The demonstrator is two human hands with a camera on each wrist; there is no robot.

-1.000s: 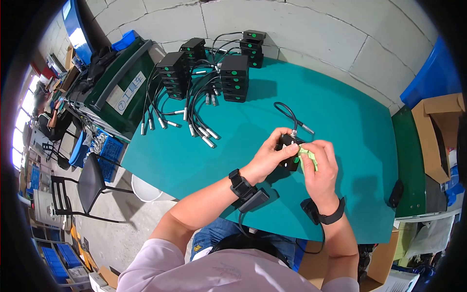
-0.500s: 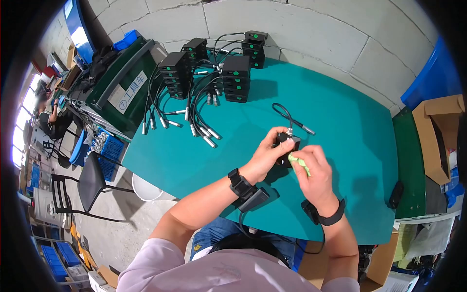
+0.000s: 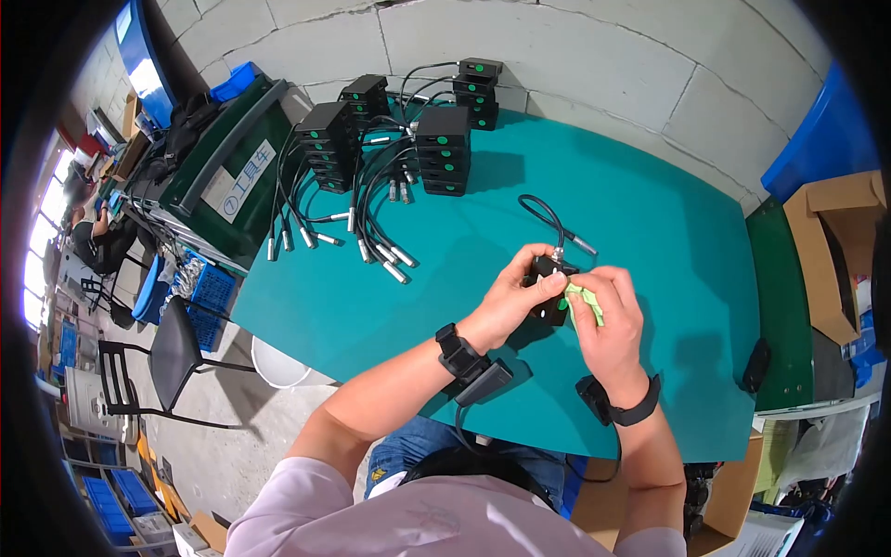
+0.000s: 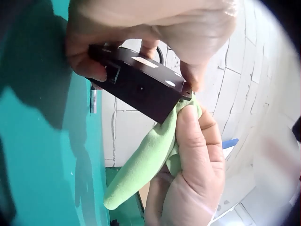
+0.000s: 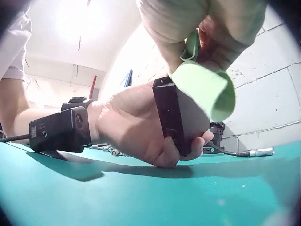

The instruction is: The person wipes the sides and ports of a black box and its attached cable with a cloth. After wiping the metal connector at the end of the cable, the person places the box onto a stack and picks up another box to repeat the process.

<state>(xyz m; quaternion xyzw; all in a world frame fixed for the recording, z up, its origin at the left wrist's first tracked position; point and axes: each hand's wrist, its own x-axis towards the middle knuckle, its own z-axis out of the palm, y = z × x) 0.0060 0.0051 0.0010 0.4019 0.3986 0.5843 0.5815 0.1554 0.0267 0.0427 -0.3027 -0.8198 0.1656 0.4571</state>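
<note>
My left hand [image 3: 512, 295] grips a small black box [image 4: 136, 87] by its sides, fingers and thumb curled round it, above the green tabletop. A black cable [image 3: 544, 206] with a silver plug leaves the box's far end and lies in a loop on the table. In my right hand [image 3: 614, 325], a light green cloth [image 4: 141, 165] is pinched between thumb and fingers. The cloth lies against a corner of the box in the left wrist view, its loose end hanging down. A green round sticker shows on the box's near face in the head view.
Stacks of similar black boxes [image 3: 444, 148] stand at the back left of the green table [image 3: 418, 325], their cables and silver plugs [image 3: 394, 271] spread in front. A black object [image 3: 756, 368] lies at the right edge. Cardboard box [image 3: 826, 269] at right, chair [image 3: 176, 353] at left.
My right hand with the cloth shifted left over the box's near end half a second ago, and is now back at its right side. The left hand keeps its grip on the box.
</note>
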